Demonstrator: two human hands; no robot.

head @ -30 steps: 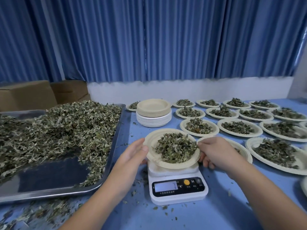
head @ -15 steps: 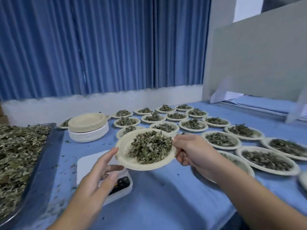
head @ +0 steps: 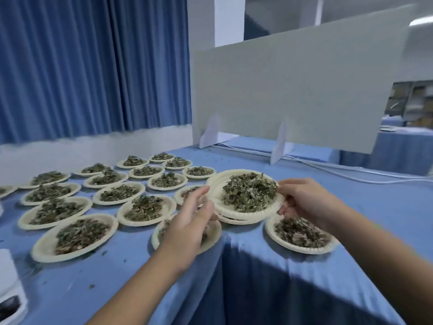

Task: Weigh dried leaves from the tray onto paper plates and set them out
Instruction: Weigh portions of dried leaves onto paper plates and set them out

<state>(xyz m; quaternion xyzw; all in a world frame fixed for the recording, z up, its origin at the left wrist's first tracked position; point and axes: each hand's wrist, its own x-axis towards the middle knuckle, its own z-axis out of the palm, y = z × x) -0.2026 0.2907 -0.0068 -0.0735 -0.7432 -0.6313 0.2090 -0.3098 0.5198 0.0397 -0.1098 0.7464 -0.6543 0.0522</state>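
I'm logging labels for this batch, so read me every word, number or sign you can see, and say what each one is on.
No text can be read.
Scale: only a corner shows; its dark panel is blurred, no digits legible.
Held plate and grey board: no print visible.
Far shelves: too small and blurred.

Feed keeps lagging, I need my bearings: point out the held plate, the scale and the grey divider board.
held plate point(head: 219, 184), head view, bare left rim beside the leaves.
scale point(head: 7, 275), head view, white body at lower left edge.
divider board point(head: 293, 90), head view, middle of its grey face.
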